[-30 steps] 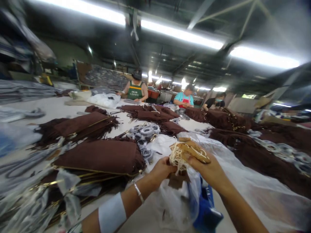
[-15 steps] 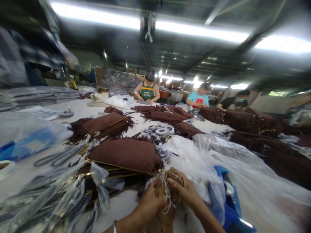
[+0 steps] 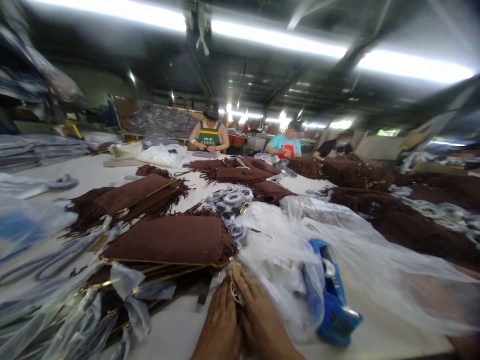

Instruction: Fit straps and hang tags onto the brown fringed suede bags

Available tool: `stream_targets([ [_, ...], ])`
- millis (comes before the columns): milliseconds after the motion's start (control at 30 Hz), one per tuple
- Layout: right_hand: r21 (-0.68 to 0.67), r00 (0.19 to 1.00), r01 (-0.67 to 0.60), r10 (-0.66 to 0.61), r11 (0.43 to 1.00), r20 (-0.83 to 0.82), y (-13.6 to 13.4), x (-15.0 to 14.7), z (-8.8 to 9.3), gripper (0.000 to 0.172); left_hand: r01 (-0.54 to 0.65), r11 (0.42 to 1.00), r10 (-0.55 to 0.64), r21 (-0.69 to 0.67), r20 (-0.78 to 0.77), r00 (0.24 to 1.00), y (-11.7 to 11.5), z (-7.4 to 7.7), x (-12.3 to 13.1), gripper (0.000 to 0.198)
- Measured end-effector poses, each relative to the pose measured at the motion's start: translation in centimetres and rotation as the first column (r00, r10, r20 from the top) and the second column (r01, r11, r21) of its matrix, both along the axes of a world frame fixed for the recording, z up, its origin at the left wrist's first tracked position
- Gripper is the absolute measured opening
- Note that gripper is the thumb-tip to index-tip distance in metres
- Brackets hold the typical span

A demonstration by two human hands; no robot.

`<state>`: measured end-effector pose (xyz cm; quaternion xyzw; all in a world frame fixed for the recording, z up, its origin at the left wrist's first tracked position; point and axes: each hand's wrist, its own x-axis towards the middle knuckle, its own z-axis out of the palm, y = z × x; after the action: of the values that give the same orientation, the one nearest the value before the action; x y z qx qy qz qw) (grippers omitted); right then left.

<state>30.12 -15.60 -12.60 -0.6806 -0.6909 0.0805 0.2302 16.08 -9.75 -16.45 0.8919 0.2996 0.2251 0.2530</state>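
Note:
My left hand (image 3: 221,312) and my right hand (image 3: 258,310) are side by side at the bottom middle, fingers stretched forward and pressed together around a bundle of brown tags. The hands hide nearly all of that bundle. Its white strings (image 3: 236,294) show in the gap between my fingers. Just beyond my fingertips lies a brown fringed bag (image 3: 168,240) with a gold zip, on top of more such bags. Clear plastic bagging (image 3: 277,265) lies to the right of my right hand.
A blue tape dispenser (image 3: 333,300) stands to the right. Plastic-wrapped grey straps (image 3: 75,305) spread at left, and coiled grey straps (image 3: 227,200) lie behind the near bag. More brown bags (image 3: 135,197) cover the white table. Across it, a person in a green apron (image 3: 210,135) and others work.
My hands have come together over the brown tags, covering them and most of the strings. The view has swung right, so things on the table appear further left.

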Motion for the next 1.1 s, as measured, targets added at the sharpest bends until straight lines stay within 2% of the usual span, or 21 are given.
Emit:
stream_targets([
  [100,0.061,1.0,0.021,-0.022,0.998,0.02,0.7,0.7,0.2,0.074,0.003,1.0,-0.003,0.022,-0.007,1.0,0.6,0.4,1.8,0.072],
  [167,0.089,1.0,0.024,-0.025,0.996,0.007,0.6,1.0,0.8,0.075,0.029,0.999,-0.029,0.02,0.013,0.999,0.9,0.6,2.0,0.072],
  [300,0.133,1.0,-0.005,0.006,0.991,-0.005,-1.4,0.4,1.4,0.084,0.053,0.998,-0.054,0.02,0.075,0.996,1.0,0.6,-0.2,0.082],
  [467,0.161,0.996,0.046,-0.057,0.986,0.062,-2.9,-0.6,-1.4,0.076,-0.022,0.998,0.014,0.06,0.13,0.991,0.2,1.6,-3.0,0.081],
  [567,0.131,0.988,0.023,-0.042,0.991,0.148,-2.1,-0.6,-2.8,0.069,0.047,0.988,-0.051,0.149,0.029,0.998,0.0,1.8,-2.5,0.074],
  [700,0.121,0.989,-0.076,0.059,0.99,0.134,-1.9,0.8,-2.5,0.07,0.035,0.981,-0.004,0.189,-0.16,0.987,0.1,0.4,-0.5,0.07],
  [800,0.191,0.983,-0.157,0.135,0.969,0.127,-2.1,3.0,-2.1,0.069,0.027,0.987,0.006,0.156,-0.208,0.978,0.6,-0.5,0.8,0.074],
  [867,0.283,0.979,-0.148,0.099,0.948,0.179,-1.9,4.5,-2.3,0.059,0.041,0.99,-0.013,0.136,-0.203,0.979,1.1,-0.5,1.2,0.076],
  [1000,0.346,0.958,-0.077,-0.026,0.935,0.284,-2.2,5.7,-2.3,0.03,0.063,0.992,-0.048,0.108,-0.136,0.99,1.0,1.4,-0.7,0.076],
  [1100,0.323,0.951,-0.028,-0.074,0.946,0.301,-3.2,5.3,-1.4,0.026,0.121,0.985,-0.116,0.126,-0.047,0.992,0.7,3.5,-3.1,0.065],
])
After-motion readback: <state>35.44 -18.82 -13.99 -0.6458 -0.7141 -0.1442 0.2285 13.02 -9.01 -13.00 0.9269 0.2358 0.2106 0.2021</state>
